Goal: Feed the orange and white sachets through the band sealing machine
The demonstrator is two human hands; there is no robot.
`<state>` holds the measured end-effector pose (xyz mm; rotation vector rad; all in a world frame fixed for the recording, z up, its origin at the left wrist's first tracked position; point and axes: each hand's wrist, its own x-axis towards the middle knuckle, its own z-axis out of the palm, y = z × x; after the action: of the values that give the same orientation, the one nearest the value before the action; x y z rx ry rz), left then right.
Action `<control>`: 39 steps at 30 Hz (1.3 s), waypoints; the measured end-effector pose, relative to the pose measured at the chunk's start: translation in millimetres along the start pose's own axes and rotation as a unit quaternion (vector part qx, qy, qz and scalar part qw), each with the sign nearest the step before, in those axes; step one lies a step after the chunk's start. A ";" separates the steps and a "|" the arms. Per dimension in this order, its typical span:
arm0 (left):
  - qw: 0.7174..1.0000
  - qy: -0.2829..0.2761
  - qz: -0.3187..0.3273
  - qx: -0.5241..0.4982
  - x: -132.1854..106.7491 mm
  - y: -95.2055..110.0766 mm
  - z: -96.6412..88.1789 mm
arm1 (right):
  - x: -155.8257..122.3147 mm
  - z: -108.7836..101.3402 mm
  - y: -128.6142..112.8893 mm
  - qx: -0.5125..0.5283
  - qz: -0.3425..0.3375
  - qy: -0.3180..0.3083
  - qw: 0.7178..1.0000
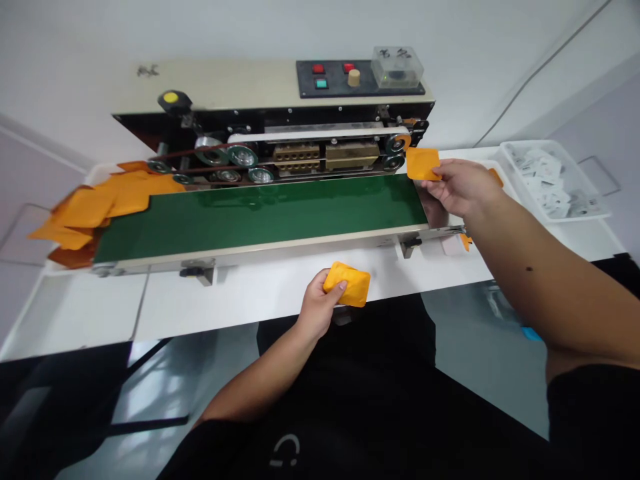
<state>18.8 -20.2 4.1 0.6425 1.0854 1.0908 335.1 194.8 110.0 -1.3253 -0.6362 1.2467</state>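
Observation:
Between the thumb and fingers of my right hand [463, 185] is a small orange pouch [423, 164], pinched by its lower right corner. It is at the right end of a band sealing machine [225, 87], close to the rollers where the belts start. My left hand [323, 303] grips an orange packet [350, 285], perhaps several pouches together, in front of the machine near the table edge. A green conveyor belt [270, 213] runs along the machine's front. Whether the right pouch touches the belts I cannot tell.
Orange pouches [90, 207] lie heaped at the belt's left end. A clear plastic bin [550, 180] of small white packets stands at the far right. Control buttons and a knob [354, 78] sit on the machine's top. Black clamp knobs [195, 272] stick out below the conveyor.

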 end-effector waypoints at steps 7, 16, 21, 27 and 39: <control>1.000 0.007 0.000 -0.005 3.4 -0.7 -5.3 | -4.8 22.5 -2.7 -0.054 0.046 0.026 0.997; 1.000 0.012 -0.005 -0.009 4.7 1.1 -8.1 | -35.4 32.6 -6.9 -0.068 0.021 -0.020 0.997; 1.000 0.010 -0.003 -0.016 5.6 -1.0 -8.6 | -105.9 19.1 25.1 -0.081 -0.056 -0.038 0.994; 0.999 0.005 0.003 -0.041 7.7 0.9 6.1 | -186.4 7.5 93.8 -0.164 -0.037 -0.154 0.974; 0.997 -0.007 0.054 -0.063 3.1 10.5 37.6 | -207.0 17.2 146.1 -0.113 -0.026 -0.140 0.983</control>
<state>49.9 -10.3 25.9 0.6140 0.9708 1.2367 215.9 -17.5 37.7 -1.3176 -1.0308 1.3599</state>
